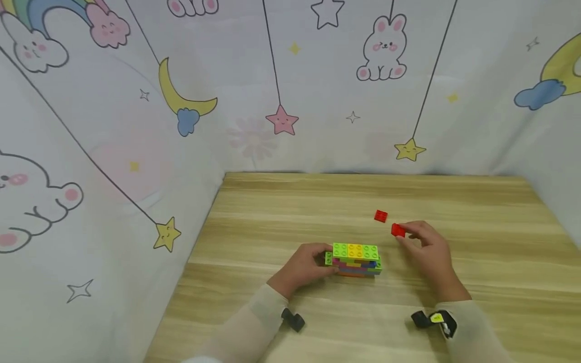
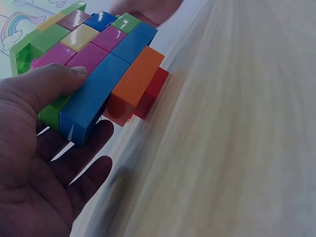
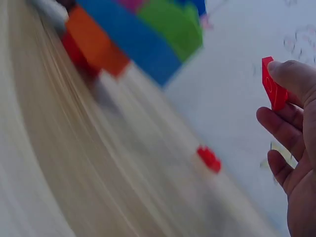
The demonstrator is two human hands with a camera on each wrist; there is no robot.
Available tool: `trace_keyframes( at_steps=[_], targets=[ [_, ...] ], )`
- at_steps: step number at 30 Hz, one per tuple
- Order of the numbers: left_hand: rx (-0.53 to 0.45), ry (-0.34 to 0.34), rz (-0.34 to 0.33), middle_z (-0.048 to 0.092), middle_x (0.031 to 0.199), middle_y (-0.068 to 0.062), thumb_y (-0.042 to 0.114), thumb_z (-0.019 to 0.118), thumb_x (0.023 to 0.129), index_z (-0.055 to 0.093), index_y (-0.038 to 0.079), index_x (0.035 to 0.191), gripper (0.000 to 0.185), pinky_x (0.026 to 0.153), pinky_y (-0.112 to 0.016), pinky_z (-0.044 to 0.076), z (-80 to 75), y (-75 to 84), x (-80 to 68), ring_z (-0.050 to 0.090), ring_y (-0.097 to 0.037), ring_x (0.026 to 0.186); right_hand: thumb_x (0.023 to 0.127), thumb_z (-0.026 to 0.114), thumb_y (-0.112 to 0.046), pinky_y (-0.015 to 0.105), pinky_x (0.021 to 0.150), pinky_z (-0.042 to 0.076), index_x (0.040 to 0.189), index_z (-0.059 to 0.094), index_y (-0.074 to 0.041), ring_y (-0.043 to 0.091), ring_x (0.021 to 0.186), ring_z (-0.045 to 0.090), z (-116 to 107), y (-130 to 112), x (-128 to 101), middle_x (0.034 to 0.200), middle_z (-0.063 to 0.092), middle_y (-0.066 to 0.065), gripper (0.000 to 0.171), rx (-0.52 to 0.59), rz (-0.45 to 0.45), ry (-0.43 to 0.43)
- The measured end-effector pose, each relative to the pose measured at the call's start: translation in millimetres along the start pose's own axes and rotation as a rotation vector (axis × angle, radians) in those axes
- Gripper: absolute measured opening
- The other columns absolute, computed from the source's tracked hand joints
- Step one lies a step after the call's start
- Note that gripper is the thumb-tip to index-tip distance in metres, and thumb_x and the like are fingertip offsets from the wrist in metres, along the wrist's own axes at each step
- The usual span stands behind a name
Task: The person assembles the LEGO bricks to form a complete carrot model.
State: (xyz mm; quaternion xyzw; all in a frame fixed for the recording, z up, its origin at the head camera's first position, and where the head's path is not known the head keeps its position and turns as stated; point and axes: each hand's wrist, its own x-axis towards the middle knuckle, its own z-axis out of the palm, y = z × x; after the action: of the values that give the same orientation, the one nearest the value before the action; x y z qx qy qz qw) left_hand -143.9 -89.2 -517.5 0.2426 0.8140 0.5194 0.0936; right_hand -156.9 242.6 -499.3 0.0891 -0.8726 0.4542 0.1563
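Note:
My left hand (image 1: 301, 266) grips the left end of a built stack of toy bricks (image 1: 356, 251), thumb across its front face. Green and yellow studded bricks top it; the left wrist view shows pink, blue and orange rows (image 2: 138, 74) below, with red at the bottom. To the right of the stack, my right hand (image 1: 431, 254) pinches a small red brick (image 3: 273, 86) between thumb and fingers, held above the table. A second red brick (image 1: 381, 216) lies on the table just beyond it, studs up.
The wood-grain table (image 1: 254, 212) reaches back to a white cloth wall (image 1: 317, 85) printed with stars, moons and rabbits. The cloth continues along the left and right sides. A dark strap with a small device (image 1: 433, 321) sits on the right sleeve.

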Motion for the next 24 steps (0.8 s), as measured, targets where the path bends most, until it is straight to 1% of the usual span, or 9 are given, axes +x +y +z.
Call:
trace_keyframes(
  at_steps=[3, 5, 6, 10, 13, 15, 17, 21, 24],
  targets=[
    [0.008, -0.001, -0.004, 0.068, 0.110, 0.013, 0.027, 0.083, 0.079, 0.070, 0.022, 0.115, 0.038, 0.088, -0.024, 0.050, -1.5, 0.4, 0.6, 0.063, -0.004, 0.099, 0.083, 0.077, -0.002, 0.011, 0.081, 0.044, 0.110, 0.073, -0.010, 0.018, 0.095, 0.054, 2.3, -22.5, -7.8, 0.111, 0.064, 0.005, 0.029, 0.132, -0.136, -0.003],
    [0.003, -0.005, -0.006, 0.068, 0.111, 0.012, 0.027, 0.083, 0.080, 0.070, 0.022, 0.115, 0.038, 0.088, -0.024, 0.050, -1.6, 0.2, 0.8, 0.063, -0.004, 0.099, 0.077, 0.077, 0.010, 0.012, 0.079, 0.045, 0.108, 0.072, -0.002, 0.017, 0.093, 0.054, 0.4, -43.1, -12.0, 0.112, 0.064, 0.013, 0.034, 0.184, -0.210, -0.025],
    [0.002, -0.005, -0.008, 0.068, 0.111, 0.012, 0.027, 0.083, 0.080, 0.070, 0.022, 0.115, 0.038, 0.088, -0.024, 0.050, -1.5, -0.3, 0.9, 0.063, -0.004, 0.099, 0.076, 0.076, 0.012, 0.011, 0.079, 0.045, 0.108, 0.072, 0.000, 0.015, 0.093, 0.054, -1.1, -53.5, -14.0, 0.112, 0.065, 0.014, 0.035, 0.190, -0.234, -0.039],
    [-0.007, -0.007, -0.003, 0.068, 0.111, 0.012, 0.028, 0.082, 0.080, 0.069, 0.022, 0.116, 0.039, 0.085, -0.024, 0.051, 0.1, -3.2, 1.5, 0.063, -0.005, 0.098, 0.075, 0.079, 0.009, 0.013, 0.081, 0.047, 0.111, 0.072, -0.007, 0.008, 0.097, 0.058, -1.0, -65.3, -18.6, 0.111, 0.069, 0.007, 0.041, 0.162, -0.298, -0.100],
    [-0.009, -0.010, 0.000, 0.068, 0.110, 0.012, 0.028, 0.082, 0.080, 0.069, 0.022, 0.116, 0.039, 0.083, -0.024, 0.052, 1.0, -4.5, 1.5, 0.064, -0.005, 0.096, 0.069, 0.082, 0.010, 0.013, 0.087, 0.047, 0.110, 0.074, -0.011, 0.008, 0.101, 0.061, 4.4, -58.1, -18.9, 0.109, 0.070, 0.003, 0.046, 0.154, -0.394, -0.118],
    [-0.004, -0.011, -0.002, 0.068, 0.110, 0.012, 0.028, 0.082, 0.080, 0.069, 0.023, 0.116, 0.039, 0.083, -0.024, 0.052, 1.0, -4.1, 1.1, 0.064, -0.005, 0.095, 0.064, 0.082, 0.015, 0.013, 0.090, 0.046, 0.106, 0.075, -0.006, 0.010, 0.102, 0.063, 5.2, -64.9, -18.7, 0.106, 0.070, 0.007, 0.048, 0.157, -0.467, -0.110],
    [-0.009, -0.014, -0.005, 0.068, 0.109, 0.012, 0.029, 0.082, 0.080, 0.069, 0.022, 0.117, 0.039, 0.083, -0.024, 0.052, 0.8, -3.2, 0.7, 0.064, -0.005, 0.095, 0.060, 0.081, 0.018, 0.012, 0.092, 0.045, 0.102, 0.075, -0.003, 0.014, 0.101, 0.064, 4.1, -74.0, -18.7, 0.104, 0.070, 0.010, 0.047, 0.160, -0.511, -0.101],
    [-0.006, -0.013, -0.007, 0.068, 0.109, 0.013, 0.029, 0.082, 0.080, 0.069, 0.023, 0.116, 0.039, 0.083, -0.024, 0.052, 0.3, -2.8, 0.7, 0.063, -0.005, 0.095, 0.060, 0.079, 0.020, 0.013, 0.092, 0.044, 0.100, 0.075, 0.000, 0.017, 0.100, 0.065, 0.8, -87.1, -18.9, 0.102, 0.070, 0.013, 0.045, 0.166, -0.547, -0.096],
    [0.000, -0.012, -0.008, 0.068, 0.109, 0.013, 0.028, 0.082, 0.080, 0.069, 0.023, 0.116, 0.038, 0.084, -0.024, 0.052, 0.7, -3.4, 1.5, 0.063, -0.004, 0.095, 0.061, 0.080, 0.019, 0.013, 0.092, 0.045, 0.100, 0.076, -0.001, 0.017, 0.099, 0.065, 1.0, -84.1, -18.9, 0.103, 0.070, 0.012, 0.044, 0.161, -0.551, -0.098]
  ],
)
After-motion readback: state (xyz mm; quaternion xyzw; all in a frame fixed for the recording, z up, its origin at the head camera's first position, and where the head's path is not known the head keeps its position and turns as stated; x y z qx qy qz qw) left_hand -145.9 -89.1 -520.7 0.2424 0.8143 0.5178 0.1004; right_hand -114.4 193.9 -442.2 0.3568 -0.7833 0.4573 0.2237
